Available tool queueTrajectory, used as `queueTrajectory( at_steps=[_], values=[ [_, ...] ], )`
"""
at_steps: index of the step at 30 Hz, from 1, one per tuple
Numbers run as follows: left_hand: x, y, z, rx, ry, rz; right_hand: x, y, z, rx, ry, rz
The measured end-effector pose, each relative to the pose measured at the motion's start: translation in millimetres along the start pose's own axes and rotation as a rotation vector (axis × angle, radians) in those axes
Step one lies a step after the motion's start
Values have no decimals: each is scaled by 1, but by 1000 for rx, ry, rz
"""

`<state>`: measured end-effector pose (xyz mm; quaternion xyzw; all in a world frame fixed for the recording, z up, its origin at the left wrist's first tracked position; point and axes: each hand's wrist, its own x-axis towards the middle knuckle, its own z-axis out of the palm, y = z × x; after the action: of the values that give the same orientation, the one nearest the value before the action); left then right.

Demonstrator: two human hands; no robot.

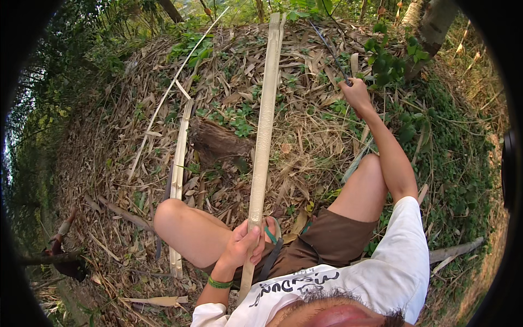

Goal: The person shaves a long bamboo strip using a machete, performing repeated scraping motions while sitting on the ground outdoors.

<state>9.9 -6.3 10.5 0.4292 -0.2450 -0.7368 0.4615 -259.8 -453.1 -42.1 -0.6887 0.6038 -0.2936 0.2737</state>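
My left hand (242, 248) is closed around the lower part of a long, pale split bamboo strip (264, 120). The strip stands up in front of me, leaning slightly right toward its far end, where a narrow split shows. Out to the far right, my right hand (357, 95) grips the dark handle of a long, thin knife (330, 49). Its blade points away and to the left, apart from the bamboo. The strip's lower end runs down beside my shirt.
A short brown log (220, 141) lies behind the strip. More split bamboo pieces (178, 180) rest on the leaf litter to the left. A tree trunk (436, 27) and leafy branches (387, 60) stand near my right hand. My bent knees flank the work.
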Motion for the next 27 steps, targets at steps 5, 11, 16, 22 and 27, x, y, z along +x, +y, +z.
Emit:
queueTrajectory(
  at_steps=[5, 11, 16, 22, 27],
  values=[
    [9, 0, -7, -169, 38, -18, -27, -40, 3, -36, 12, -261],
    [27, 2, -9, -288, 29, 23, -91, -102, 17, -134, -102, -700],
    [31, 4, -8, -274, 101, 84, -155, -135, 41, -243, -337, -958],
    [33, 5, -1, -50, 293, 149, -183, -135, 56, -236, -445, -1072],
    [23, -2, -2, 3, 250, 252, -152, -140, 46, -292, -342, -929]
  ],
)
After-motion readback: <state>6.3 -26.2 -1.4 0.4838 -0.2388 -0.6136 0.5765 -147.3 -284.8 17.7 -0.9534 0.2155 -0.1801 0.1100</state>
